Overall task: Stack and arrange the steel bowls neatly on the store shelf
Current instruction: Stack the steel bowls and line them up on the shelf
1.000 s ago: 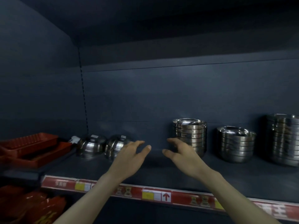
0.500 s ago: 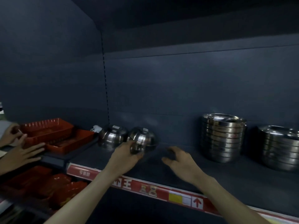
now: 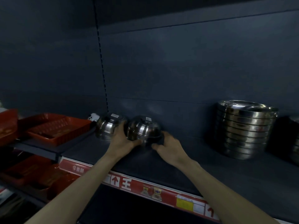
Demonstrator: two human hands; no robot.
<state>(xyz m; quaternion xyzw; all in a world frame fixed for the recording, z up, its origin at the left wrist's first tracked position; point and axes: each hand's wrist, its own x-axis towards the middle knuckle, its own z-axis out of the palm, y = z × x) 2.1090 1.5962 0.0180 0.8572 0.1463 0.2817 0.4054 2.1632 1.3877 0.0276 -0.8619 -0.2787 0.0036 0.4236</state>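
Observation:
Two upturned steel bowl stacks sit at the left of the dark shelf [image 3: 210,172]. The right upturned stack [image 3: 144,128] is held from both sides: my left hand [image 3: 121,139] grips its left rim, my right hand [image 3: 168,146] curls round its right rim. The left upturned stack [image 3: 108,125] stands just behind my left hand, touching the other stack or nearly so. A tall upright stack of steel bowls [image 3: 244,128] stands to the right, apart from my hands.
Red plastic trays [image 3: 56,130] fill the neighbouring shelf at the left, with more red goods [image 3: 32,172] below. A red price strip [image 3: 145,189] runs along the shelf's front edge. Another steel stack [image 3: 295,151] shows at the far right edge.
Both hands have reached forward and closed on the right upturned stack. The view has swung left and nearer, and the other person's hands at the left are gone from view.

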